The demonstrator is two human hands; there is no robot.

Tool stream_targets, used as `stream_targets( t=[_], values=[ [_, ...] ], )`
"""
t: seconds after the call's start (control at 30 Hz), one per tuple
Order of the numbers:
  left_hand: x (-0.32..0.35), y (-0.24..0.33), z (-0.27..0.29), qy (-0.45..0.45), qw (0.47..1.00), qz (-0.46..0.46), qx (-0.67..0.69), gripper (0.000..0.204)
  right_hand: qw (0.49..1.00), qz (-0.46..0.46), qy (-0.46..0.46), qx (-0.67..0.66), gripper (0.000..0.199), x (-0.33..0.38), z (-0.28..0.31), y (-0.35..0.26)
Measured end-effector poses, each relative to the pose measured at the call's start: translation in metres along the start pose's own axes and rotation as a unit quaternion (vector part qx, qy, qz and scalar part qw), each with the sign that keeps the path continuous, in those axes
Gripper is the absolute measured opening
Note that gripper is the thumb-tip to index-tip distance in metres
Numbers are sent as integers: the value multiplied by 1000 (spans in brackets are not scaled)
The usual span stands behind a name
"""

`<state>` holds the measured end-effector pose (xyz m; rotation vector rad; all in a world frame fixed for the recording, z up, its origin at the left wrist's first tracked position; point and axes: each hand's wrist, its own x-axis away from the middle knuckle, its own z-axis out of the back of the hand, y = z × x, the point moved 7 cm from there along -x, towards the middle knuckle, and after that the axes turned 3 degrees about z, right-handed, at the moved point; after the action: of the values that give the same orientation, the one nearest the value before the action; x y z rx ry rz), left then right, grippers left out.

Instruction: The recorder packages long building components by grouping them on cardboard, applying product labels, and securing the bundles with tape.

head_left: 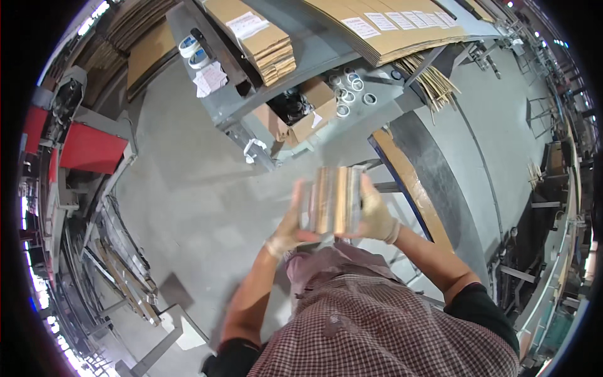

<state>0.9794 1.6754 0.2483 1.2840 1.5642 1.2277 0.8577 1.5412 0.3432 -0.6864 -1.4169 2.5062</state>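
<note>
In front of my body I carry a stack of thin flat pieces (335, 200) with brown and grey edges, cardboard by the look of it. Motion blurs the stack, so the exact kind is hard to make out. My left hand (291, 217), in a pale glove, presses against its left side. On the opposite side my right hand (375, 213), also in a pale glove, clamps it with the fingers along the face. The pieces stand on edge between the two palms, held above the floor.
Ahead is a grey metal workbench (235, 108) with a bundle of flattened cardboard (276, 56) and tape rolls (188, 46). Its lower shelf holds an open carton (319, 100) and several rings (355, 83). A long, brown-topped table edge (411, 176) runs close on my right; red panels (94, 149) stand at left.
</note>
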Motion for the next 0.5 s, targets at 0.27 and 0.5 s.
stream_targets(
  t=[0.27, 0.5],
  values=[
    [34, -35, 0, 280, 819, 67, 496, 84, 893, -148, -106, -412, 110, -56, 51, -66],
    [-45, 133, 34, 500, 822, -54, 267, 51, 855, -128, -194, -463, 94, -20, 189, 8]
  ],
)
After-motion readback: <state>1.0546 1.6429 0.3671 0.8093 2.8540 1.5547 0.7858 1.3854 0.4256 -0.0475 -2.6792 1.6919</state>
